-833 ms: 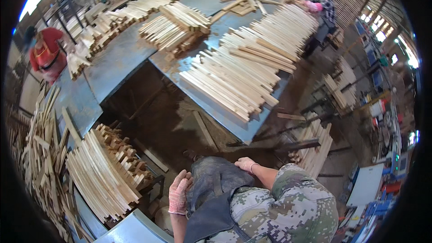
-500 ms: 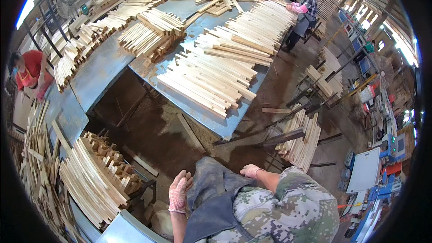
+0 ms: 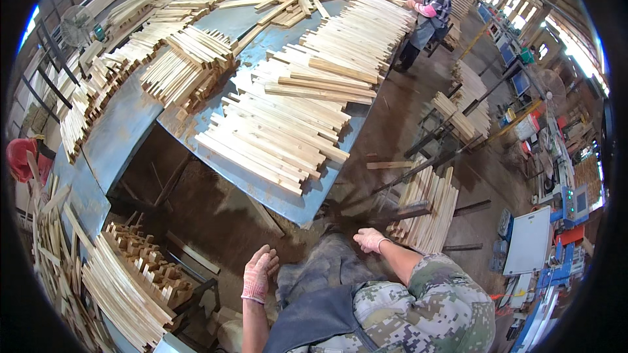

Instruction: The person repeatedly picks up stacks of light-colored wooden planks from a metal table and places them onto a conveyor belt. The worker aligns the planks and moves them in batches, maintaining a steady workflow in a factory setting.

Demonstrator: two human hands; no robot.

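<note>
Two forearms reach forward on either side of a dark, worn apron, with camouflage clothing at the right. The left hand, in a pale pinkish knit glove, is raised beside the apron, half open, its fingers loosely bent. The right hand, gloved alike, is across the apron from it, knuckles up and fingers curled; whether it is fully closed I cannot tell. Low at the left, near the left hand but apart from it, a stack of long wooden strips lies beside a pile of stubby-ended pieces, with a heap of thin offcuts farther left. Just past the right hand, a smaller stack rests on dark metal bars. Ahead of both hands, touched by neither, is the near corner of a bluish metal table, and on it pale strips lie side by side in a broad row with uneven ends, a few loose pieces across the top. Left of the row sits a thick pile; beyond lies a jumble of boards. At the row's far end stands a co-worker in a dark cap, mask and checked shirt
</note>
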